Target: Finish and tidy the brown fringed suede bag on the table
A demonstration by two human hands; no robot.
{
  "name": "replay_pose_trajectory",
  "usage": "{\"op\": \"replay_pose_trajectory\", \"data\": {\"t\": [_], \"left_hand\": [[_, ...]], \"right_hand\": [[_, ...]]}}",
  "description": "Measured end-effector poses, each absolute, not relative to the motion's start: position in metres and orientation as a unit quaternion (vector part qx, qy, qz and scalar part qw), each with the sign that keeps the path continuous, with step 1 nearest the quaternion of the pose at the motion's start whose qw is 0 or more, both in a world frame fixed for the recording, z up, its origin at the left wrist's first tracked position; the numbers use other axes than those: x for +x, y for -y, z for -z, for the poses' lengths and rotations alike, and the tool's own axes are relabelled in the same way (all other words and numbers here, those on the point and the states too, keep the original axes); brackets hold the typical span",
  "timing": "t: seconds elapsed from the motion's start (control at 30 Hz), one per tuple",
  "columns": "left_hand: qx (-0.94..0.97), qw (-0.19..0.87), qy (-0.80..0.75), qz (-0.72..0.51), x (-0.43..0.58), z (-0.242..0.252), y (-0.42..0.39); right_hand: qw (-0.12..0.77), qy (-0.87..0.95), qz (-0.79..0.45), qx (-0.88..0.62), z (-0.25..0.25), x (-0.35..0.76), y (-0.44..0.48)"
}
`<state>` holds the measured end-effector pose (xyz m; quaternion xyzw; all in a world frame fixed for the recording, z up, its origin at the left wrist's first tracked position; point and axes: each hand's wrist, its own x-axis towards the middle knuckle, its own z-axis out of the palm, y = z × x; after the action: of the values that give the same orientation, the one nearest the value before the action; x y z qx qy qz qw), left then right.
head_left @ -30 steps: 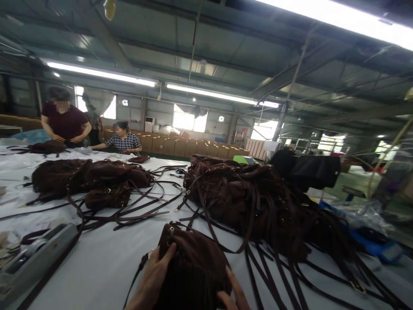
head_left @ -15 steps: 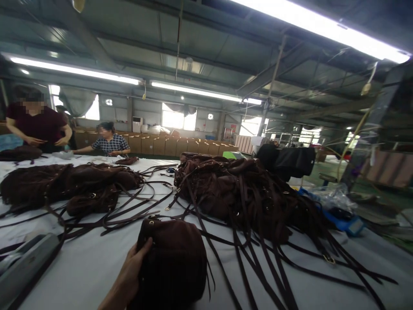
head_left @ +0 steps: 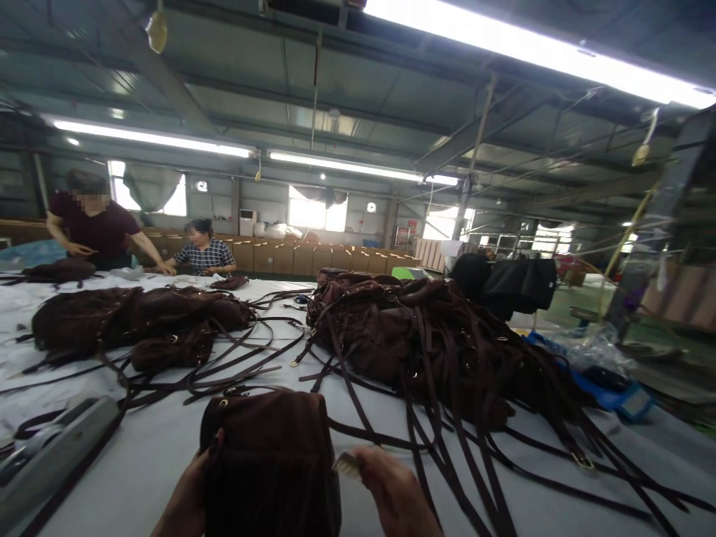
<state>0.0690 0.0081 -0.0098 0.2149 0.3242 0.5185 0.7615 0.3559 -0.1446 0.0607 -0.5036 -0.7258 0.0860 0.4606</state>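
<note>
A dark brown suede bag stands on the white table right in front of me. My left hand grips its left side. My right hand is at the bag's right edge, pinching a small pale brush or comb against the bag's side. The lower parts of both hands are cut off by the frame's bottom edge.
A large heap of brown bags with long straps lies to the right, a smaller heap to the left. A grey tool sits at the near left. Two people work at the table's far end.
My right hand left the bag, dropped out of view, and has come back holding a small pale brush. The bag has turned to stand squarer under my left hand.
</note>
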Motion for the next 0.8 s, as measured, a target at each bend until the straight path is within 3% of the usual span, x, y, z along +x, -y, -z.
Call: {"op": "replay_pose_trajectory", "data": {"t": [0.13, 0.37, 0.6, 0.8], "left_hand": [[0.23, 0.776, -0.316, -0.495, 0.078, 0.004, -0.002], [0.213, 0.808, -0.294, -0.465, 0.088, 0.004, -0.003], [0.183, 0.81, -0.34, -0.442, 0.094, 0.001, -0.017], [0.185, 0.82, -0.345, -0.417, 0.096, -0.006, -0.022]], "right_hand": [[0.393, 0.766, -0.044, -0.507, -0.077, 0.34, 0.126], [0.205, 0.817, 0.163, -0.513, -0.056, 0.341, 0.104], [0.112, 0.85, 0.138, -0.496, -0.035, 0.33, 0.11], [0.09, 0.828, 0.14, -0.535, -0.057, 0.327, 0.106]]}}
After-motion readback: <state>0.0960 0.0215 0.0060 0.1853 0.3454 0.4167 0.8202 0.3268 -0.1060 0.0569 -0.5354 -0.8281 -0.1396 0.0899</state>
